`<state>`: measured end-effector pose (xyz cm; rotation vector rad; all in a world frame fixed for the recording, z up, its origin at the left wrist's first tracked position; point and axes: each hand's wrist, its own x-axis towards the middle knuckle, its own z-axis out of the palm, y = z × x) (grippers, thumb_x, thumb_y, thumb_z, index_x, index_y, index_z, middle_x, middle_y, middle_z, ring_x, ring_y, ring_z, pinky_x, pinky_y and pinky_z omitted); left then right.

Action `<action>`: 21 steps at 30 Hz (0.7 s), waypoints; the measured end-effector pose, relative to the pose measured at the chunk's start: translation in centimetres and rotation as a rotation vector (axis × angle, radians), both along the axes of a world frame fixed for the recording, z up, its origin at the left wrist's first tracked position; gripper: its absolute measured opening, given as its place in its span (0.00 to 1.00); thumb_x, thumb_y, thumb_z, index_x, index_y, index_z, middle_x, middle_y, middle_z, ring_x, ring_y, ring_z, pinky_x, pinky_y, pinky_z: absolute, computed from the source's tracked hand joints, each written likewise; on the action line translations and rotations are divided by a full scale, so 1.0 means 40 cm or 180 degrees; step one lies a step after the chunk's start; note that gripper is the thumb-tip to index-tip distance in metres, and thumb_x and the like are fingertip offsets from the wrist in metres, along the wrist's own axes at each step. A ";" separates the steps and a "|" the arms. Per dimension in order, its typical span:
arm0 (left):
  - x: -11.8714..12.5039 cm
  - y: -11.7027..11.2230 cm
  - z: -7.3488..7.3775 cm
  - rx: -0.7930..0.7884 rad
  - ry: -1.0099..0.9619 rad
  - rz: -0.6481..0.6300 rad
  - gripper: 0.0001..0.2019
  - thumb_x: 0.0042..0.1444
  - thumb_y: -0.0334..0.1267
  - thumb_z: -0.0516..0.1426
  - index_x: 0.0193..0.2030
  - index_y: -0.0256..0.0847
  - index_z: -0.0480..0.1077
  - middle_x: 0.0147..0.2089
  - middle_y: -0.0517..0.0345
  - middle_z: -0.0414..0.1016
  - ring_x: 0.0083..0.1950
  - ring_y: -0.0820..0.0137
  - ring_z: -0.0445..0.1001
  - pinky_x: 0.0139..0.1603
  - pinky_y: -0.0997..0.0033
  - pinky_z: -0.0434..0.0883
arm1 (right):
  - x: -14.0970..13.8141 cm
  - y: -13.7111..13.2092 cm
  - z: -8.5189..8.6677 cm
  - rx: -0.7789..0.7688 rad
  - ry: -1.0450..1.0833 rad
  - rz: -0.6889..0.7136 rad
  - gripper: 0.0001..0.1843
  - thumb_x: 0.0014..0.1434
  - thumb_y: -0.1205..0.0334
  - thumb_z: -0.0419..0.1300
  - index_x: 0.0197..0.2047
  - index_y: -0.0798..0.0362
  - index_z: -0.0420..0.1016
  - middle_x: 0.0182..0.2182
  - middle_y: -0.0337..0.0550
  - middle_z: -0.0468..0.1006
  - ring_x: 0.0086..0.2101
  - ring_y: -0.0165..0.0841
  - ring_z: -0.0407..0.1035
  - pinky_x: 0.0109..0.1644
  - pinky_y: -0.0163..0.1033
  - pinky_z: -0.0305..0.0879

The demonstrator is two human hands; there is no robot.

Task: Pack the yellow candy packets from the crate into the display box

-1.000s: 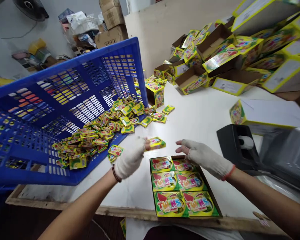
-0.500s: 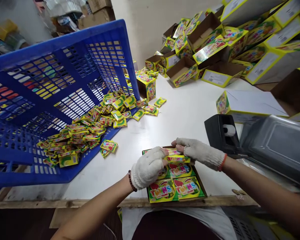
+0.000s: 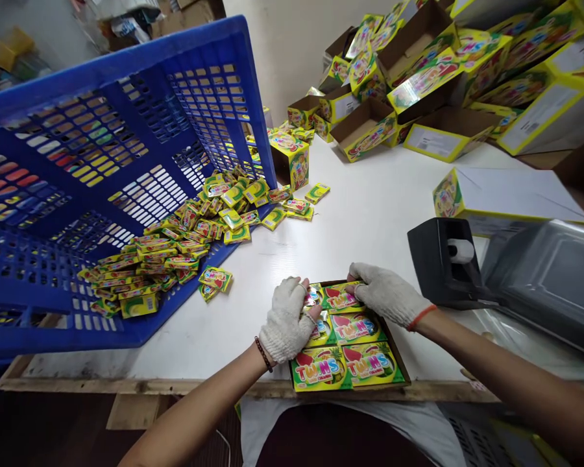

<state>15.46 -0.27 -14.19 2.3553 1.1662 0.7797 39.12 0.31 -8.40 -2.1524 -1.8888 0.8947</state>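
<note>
A shallow cardboard box lies at the table's front edge, filled with flat rows of green and yellow TWINS candy packs. My left hand, in a fingerless white glove, rests on the box's left side. Its thumb and fingers are apart and touch the packs there, partly covering them. At the far right corner my right hand, gloved the same way, lays its outstretched fingers on the top right pack. Neither hand has a pack lifted.
On the left a blue plastic crate lies tipped, with many small packs spilling out. Two loose packs sit nearer. Behind are piled display boxes. A black tape dispenser stands right, beside a clear plastic-covered thing.
The packs held upright between my hands now lie flat in the box's far row. My fingers have loosened and spread, and my left hand has shifted left. The view has moved slightly.
</note>
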 end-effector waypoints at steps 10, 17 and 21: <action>-0.170 0.132 0.018 0.0102 0.1603 0.0741 0.22 0.60 0.35 0.54 0.62 0.38 0.68 0.70 0.37 0.61 0.71 0.49 0.60 0.69 0.43 0.60 | 0.040 0.013 -0.056 0.1252 -0.0972 0.1698 0.10 0.61 0.66 0.54 0.30 0.52 0.75 0.29 0.46 0.72 0.28 0.36 0.66 0.32 0.40 0.56; -0.379 0.254 0.087 -0.0213 0.2859 0.1042 0.16 0.55 0.30 0.55 0.51 0.38 0.72 0.53 0.40 0.75 0.62 0.46 0.68 0.65 0.37 0.55 | 0.077 -0.020 -0.023 0.1137 -0.0571 0.1931 0.21 0.47 0.74 0.61 0.46 0.54 0.77 0.40 0.49 0.75 0.38 0.40 0.70 0.40 0.41 0.65; -0.350 0.259 0.082 -0.0159 0.2348 0.1272 0.22 0.53 0.40 0.60 0.54 0.35 0.70 0.50 0.41 0.74 0.54 0.51 0.72 0.58 0.52 0.67 | 0.071 -0.034 -0.042 0.1421 -0.0807 0.2021 0.19 0.50 0.77 0.56 0.44 0.57 0.78 0.37 0.50 0.76 0.35 0.39 0.70 0.39 0.42 0.66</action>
